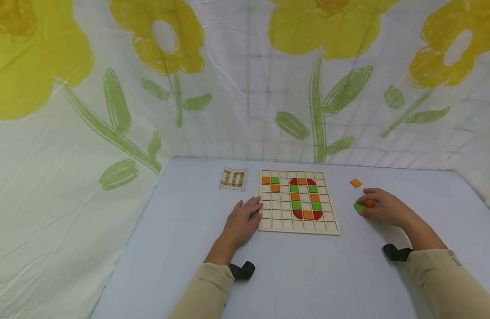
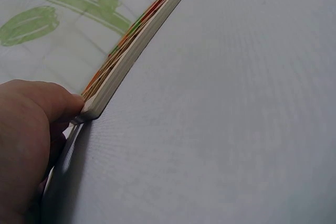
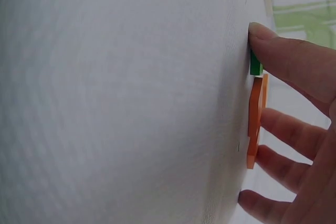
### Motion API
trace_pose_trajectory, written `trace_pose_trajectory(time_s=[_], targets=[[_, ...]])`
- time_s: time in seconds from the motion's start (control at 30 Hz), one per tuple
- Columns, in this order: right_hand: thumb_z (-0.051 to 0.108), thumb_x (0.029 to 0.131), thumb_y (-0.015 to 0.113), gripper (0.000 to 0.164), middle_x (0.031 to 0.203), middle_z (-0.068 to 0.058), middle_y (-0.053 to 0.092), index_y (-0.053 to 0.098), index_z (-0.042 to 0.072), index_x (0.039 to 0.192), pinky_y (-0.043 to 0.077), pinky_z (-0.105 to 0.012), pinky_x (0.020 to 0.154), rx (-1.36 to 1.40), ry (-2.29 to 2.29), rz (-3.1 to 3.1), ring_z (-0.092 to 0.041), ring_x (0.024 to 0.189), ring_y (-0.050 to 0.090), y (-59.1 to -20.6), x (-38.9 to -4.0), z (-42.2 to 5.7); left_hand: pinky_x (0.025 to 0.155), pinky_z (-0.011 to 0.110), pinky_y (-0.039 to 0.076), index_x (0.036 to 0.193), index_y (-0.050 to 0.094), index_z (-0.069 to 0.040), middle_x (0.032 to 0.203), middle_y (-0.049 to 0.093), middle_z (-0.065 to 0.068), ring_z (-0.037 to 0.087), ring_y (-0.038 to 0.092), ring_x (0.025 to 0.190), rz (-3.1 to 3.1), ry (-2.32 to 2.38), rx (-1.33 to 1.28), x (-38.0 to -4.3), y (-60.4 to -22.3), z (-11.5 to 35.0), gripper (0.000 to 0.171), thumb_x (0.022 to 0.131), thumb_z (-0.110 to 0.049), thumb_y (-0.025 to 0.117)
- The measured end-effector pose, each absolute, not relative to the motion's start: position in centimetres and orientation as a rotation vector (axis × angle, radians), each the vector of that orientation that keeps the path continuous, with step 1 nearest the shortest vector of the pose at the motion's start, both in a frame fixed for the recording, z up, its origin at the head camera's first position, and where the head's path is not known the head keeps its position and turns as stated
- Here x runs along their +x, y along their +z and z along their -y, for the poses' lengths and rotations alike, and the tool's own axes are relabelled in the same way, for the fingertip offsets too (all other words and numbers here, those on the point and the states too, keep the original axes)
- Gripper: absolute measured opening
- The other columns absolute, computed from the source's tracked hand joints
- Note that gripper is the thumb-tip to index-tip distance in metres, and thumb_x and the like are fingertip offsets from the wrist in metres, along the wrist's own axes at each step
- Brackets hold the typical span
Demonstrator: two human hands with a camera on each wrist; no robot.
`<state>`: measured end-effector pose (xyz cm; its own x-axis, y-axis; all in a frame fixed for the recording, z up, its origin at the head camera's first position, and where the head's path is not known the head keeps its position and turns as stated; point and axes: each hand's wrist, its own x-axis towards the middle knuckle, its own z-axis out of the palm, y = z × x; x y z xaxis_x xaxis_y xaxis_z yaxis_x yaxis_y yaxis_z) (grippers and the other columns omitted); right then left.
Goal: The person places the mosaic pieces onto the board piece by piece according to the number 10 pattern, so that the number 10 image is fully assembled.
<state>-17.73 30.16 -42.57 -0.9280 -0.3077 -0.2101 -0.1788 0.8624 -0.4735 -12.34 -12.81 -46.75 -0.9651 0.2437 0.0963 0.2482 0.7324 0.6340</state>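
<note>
A wooden grid board [image 1: 276, 225] lies flat, with red, orange and green tiles set into it. They form a rounded ring on its right part, while a few orange and green squares sit at upper left. My left hand [image 1: 241, 223] rests at the board's left edge, its thumb [image 2: 68, 103] touching the near corner. To the right of the board, my right hand [image 1: 383, 207] reaches over loose tiles with its fingers spread. Its thumb is at a green tile [image 1: 358, 207], and other fingers touch orange tiles [image 3: 254, 108] beside it.
A small printed card [image 1: 233, 179] with a colored grid pattern lies left of the board's upper corner. Another loose orange square [image 1: 355, 182] sits beyond the right hand. The pale tabletop [image 1: 181, 217] ends at a flower-printed curtain [image 1: 237, 110] behind and at the left.
</note>
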Motion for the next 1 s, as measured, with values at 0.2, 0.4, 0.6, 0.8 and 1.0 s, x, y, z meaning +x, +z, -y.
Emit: trace_pose_trajectory(time_s=[0.2, 0.4, 0.6, 0.8, 1.0], targets=[[0.028, 0.086, 0.074, 0.042, 0.146, -0.032, 0.038, 0.068, 0.005, 0.121, 0.030, -0.074, 0.102, -0.381, -0.629, -2.762, -0.058, 0.133, 0.029, -42.5, -17.8, -30.3, 0.125, 0.039, 0.020, 0.138, 0.059, -0.013, 0.152, 0.045, -0.005, 0.014, 0.038, 0.144, 2.926, -1.067, -0.410, -12.4, -46.8, 12.9, 0.040, 0.100, -0.027, 0.056], [0.024, 0.088, 0.071, 0.035, 0.145, -0.032, 0.040, 0.070, 0.006, 0.118, 0.032, -0.073, 0.102, -0.398, -0.630, -2.763, -0.058, 0.132, 0.030, -42.5, -17.9, -30.4, 0.124, 0.039, 0.021, 0.137, 0.059, -0.012, 0.152, 0.046, -0.004, 0.014, 0.039, 0.143, 2.911, -1.068, -0.416, -12.4, -46.8, 12.9, 0.040, 0.100, -0.026, 0.057], [0.029, 0.090, 0.071, 0.036, 0.144, -0.031, 0.043, 0.069, 0.006, 0.117, 0.038, -0.069, 0.101, -0.416, -0.695, -2.803, -0.054, 0.130, 0.038, -42.3, -18.2, -29.5, 0.125, 0.040, 0.020, 0.138, 0.058, -0.012, 0.152, 0.045, -0.005, 0.014, 0.038, 0.144, 2.926, -1.083, -0.416, -12.4, -46.7, 12.8, 0.041, 0.100, -0.026, 0.056], [0.036, 0.090, 0.072, 0.041, 0.145, -0.024, 0.047, 0.068, 0.006, 0.117, 0.032, -0.067, 0.109, -0.391, -0.750, -2.829, -0.047, 0.138, 0.034, -41.0, -19.0, -25.2, 0.125, 0.040, 0.019, 0.138, 0.058, -0.013, 0.152, 0.045, -0.005, 0.013, 0.038, 0.144, 2.929, -1.083, -0.408, -12.4, -46.8, 12.8, 0.041, 0.101, -0.027, 0.056], [0.029, 0.088, 0.073, 0.036, 0.142, -0.020, 0.052, 0.070, 0.006, 0.115, 0.034, -0.064, 0.111, -0.477, -0.760, -2.832, -0.044, 0.137, 0.038, -40.6, -19.9, -19.8, 0.125, 0.039, 0.019, 0.139, 0.058, -0.013, 0.152, 0.045, -0.005, 0.013, 0.037, 0.144, 2.929, -1.082, -0.406, -12.4, -46.9, 12.8, 0.041, 0.101, -0.027, 0.056]])
